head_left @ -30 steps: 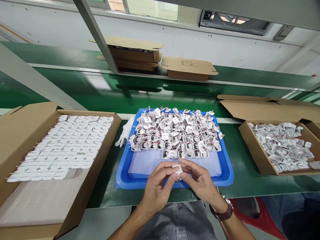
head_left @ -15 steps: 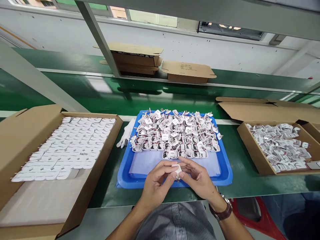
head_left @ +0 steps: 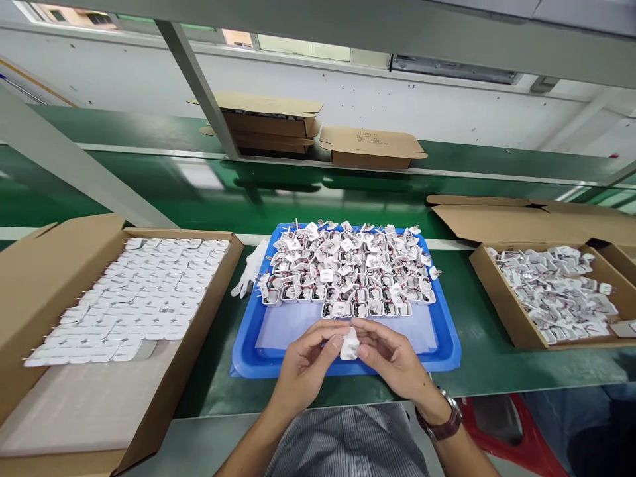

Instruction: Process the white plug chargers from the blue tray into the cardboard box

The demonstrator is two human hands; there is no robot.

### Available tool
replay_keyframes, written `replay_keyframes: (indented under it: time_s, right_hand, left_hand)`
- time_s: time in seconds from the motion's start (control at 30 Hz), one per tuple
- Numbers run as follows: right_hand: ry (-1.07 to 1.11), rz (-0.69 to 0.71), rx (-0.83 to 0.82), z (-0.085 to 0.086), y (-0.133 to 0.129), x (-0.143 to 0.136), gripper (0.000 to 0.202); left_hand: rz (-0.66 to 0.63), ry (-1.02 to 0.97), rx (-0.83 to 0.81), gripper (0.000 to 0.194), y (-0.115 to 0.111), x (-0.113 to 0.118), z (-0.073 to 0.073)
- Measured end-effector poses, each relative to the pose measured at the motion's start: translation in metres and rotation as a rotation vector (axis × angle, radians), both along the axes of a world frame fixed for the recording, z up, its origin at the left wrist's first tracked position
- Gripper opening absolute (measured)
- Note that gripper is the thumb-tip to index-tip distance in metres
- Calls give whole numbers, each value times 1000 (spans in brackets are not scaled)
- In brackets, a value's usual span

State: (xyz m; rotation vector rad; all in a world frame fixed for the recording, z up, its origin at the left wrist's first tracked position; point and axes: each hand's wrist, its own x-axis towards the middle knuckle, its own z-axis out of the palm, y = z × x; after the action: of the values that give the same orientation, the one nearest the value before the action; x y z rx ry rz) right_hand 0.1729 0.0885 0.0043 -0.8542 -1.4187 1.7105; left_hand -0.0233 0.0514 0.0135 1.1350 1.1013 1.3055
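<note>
A small white plug charger (head_left: pixel 350 347) is held over the near side of the blue tray (head_left: pixel 243 358), its pronged face turned toward me. My left hand (head_left: pixel 311 361) pinches it between thumb and fingers from the left. From the right, the thumb and fingers of my right hand (head_left: pixel 392 351) close around its other side. Just beyond my fingers, the tray holds rows of open white charger housings (head_left: pixel 360 309) with loose pronged caps, circuit parts and red wires showing.
An open carton (head_left: pixel 213 291) on the left holds closed white chargers in rows. Another carton (head_left: pixel 489 301) on the right contains jumbled wired caps. A white glove (head_left: pixel 251 268) lies beside the tray. Cardboard boxes (head_left: pixel 370 159) stand on the back shelf; a red stool (head_left: pixel 521 430) is below right.
The charger has been turned between my fingers, so more of its body and its pronged face now show. My hands stay in nearly the same place.
</note>
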Motion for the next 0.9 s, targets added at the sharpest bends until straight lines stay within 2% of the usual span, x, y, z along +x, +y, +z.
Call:
replay_keyframes:
  time_s: [0.1, 0.2, 0.3, 0.47, 0.63, 0.73, 0.9]
  right_hand:
    - [-32, -68, 151, -1, -3, -1, 47]
    - [-86, -141, 348, 0, -7, -1, 44]
    - [-140, -192, 427, 4, -10, 1, 36]
    - [-65, -262, 242, 7, -11, 3, 16]
    - [-46, -288, 158, 8, -15, 1, 13]
    - [-41, -303, 149, 9, -17, -1, 14]
    - [-46, -339, 178, 8, -19, -2, 11]
  left_hand:
    - [-22, 19, -43, 31, -2, -2, 2]
    - [-29, 33, -41, 31, -6, -3, 5]
    - [-38, 64, -18, 34, -8, -1, 9]
    - [-63, -10, -56, 26, -10, 2, 14]
    - [-71, -84, -69, 22, -12, 4, 15]
    - [-45, -47, -42, 22, -14, 5, 13]
    - [89, 137, 76, 23, -18, 8, 8]
